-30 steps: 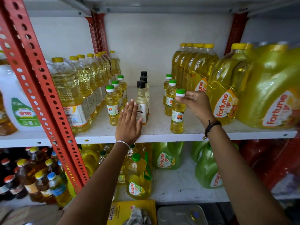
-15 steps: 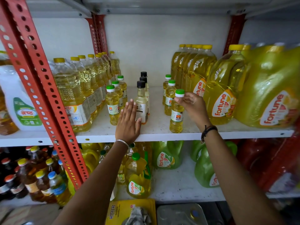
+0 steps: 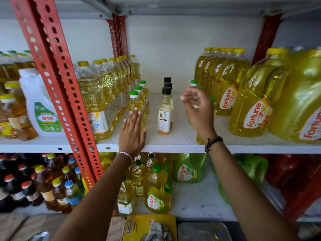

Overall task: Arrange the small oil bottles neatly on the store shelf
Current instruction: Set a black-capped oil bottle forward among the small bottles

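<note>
Your right hand (image 3: 198, 108) let go of the green-cap bottle (image 3: 199, 138), fingers apart now, left hand (image 3: 132, 134) flat; three rows look nearly tidy.

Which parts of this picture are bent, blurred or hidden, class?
Head view: wide-angle lens bows the red post and shelf edge; the big jug at the right edge looks smeared; the right hand hides most of the small bottles behind it; lighting is even, without harsh glare.

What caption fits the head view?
Left hand flat beside green-capped small oil bottles; right hand raised, open, by black-capped bottles.
</note>
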### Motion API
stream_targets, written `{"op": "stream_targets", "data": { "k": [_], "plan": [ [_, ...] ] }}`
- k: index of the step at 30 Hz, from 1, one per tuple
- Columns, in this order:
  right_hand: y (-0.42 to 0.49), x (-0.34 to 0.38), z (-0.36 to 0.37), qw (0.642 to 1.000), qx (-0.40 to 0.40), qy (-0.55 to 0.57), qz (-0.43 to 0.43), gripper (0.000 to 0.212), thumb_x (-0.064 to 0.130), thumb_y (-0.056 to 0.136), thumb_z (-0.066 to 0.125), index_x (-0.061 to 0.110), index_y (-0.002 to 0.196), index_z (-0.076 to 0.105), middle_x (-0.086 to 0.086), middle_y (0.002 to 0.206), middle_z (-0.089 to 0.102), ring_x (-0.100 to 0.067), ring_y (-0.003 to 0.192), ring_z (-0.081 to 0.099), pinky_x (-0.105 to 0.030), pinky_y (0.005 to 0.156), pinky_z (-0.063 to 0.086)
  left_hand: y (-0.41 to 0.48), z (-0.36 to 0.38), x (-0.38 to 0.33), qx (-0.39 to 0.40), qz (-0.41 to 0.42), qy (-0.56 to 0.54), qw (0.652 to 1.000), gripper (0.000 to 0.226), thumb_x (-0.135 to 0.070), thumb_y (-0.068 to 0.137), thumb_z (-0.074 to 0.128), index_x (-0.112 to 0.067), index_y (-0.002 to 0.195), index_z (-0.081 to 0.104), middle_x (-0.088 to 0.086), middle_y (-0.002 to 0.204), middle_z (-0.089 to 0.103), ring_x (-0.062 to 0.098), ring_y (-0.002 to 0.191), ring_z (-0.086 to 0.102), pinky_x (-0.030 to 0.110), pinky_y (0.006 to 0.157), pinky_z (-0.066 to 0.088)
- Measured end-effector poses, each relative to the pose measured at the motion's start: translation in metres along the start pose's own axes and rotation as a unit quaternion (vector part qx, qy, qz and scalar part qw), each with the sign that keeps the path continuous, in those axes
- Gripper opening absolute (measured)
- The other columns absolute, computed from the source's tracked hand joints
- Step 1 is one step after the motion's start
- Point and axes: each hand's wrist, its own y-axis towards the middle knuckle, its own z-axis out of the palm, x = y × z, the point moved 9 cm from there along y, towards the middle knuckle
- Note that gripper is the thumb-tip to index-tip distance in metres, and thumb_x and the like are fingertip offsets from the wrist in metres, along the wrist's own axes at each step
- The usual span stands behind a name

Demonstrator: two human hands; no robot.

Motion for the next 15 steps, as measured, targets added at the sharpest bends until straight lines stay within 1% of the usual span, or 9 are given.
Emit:
{"op": "stream_targets", "data": {
  "k": [2,5,7,9,11,13,15],
  "plan": [
    [0.005,-0.018,0.024,0.998,0.025,-0.011,0.048,0.028,0.014,0.084,0.067,0.008,0.109,0.059,-0.007,0.106,0.065,-0.015,0.096,0.062,-0.022,0.085,0.049,0.0,0.002,0.002,0.01,0.009,0.012,1.0,0.063,-0.038,0.098,0.026,-0.006,0.152,0.015,0.007,0.159,0.008,0.016,0.147,0.0,0.032,0.118,-0.004],
    [0.012,-0.05,0.051,0.99,0.056,-0.022,0.131,0.041,0.016,0.084,0.067,0.008,0.122,0.05,-0.009,0.121,0.06,-0.017,0.108,0.057,-0.025,0.093,0.045,0.0,0.006,0.002,0.018,0.018,0.024,0.999,0.064,-0.039,0.097,0.028,-0.005,0.151,0.02,0.007,0.159,0.009,0.017,0.147,0.002,0.031,0.118,-0.006],
    [0.016,-0.067,0.064,0.983,0.082,-0.046,0.158,0.046,0.017,0.085,0.067,0.006,0.125,0.047,-0.012,0.124,0.059,-0.02,0.112,0.056,-0.025,0.092,0.043,0.0,0.007,0.002,0.017,0.021,0.024,0.999,0.065,-0.039,0.096,0.03,-0.006,0.151,0.02,0.007,0.159,0.009,0.016,0.147,0.001,0.031,0.118,-0.006],
    [0.018,-0.079,0.074,0.978,0.101,-0.068,0.17,0.045,0.018,0.085,0.066,0.005,0.124,0.048,-0.014,0.122,0.06,-0.023,0.111,0.058,-0.025,0.089,0.044,0.0,0.007,0.003,0.013,0.026,0.022,0.999,0.066,-0.039,0.095,0.031,-0.005,0.151,0.021,0.008,0.159,0.01,0.016,0.147,0.001,0.031,0.118,-0.006],
    [0.019,-0.087,0.081,0.975,0.111,-0.071,0.181,0.044,0.018,0.085,0.065,0.006,0.123,0.049,-0.014,0.121,0.061,-0.023,0.109,0.059,-0.028,0.09,0.045,0.0,0.006,0.002,0.008,0.034,0.021,0.999,0.066,-0.039,0.095,0.032,-0.004,0.15,0.022,0.009,0.158,0.012,0.017,0.147,0.002,0.031,0.118,-0.005],
    [0.02,-0.09,0.086,0.973,0.118,-0.056,0.19,0.039,0.018,0.085,0.064,0.005,0.121,0.052,-0.014,0.121,0.062,-0.023,0.109,0.06,-0.034,0.095,0.047,0.0,0.006,0.001,0.004,0.039,0.022,0.999,0.066,-0.039,0.095,0.032,-0.004,0.15,0.022,0.009,0.158,0.013,0.018,0.147,0.004,0.032,0.118,-0.004],
    [0.021,-0.092,0.087,0.973,0.119,-0.044,0.192,0.036,0.016,0.085,0.064,0.003,0.117,0.055,-0.016,0.117,0.065,-0.025,0.107,0.062,-0.041,0.097,0.049,-0.001,0.007,0.001,0.002,0.042,0.022,0.999,0.066,-0.039,0.096,0.031,-0.005,0.151,0.02,0.009,0.159,0.011,0.019,0.147,0.005,0.034,0.118,-0.001]
  ]
}}
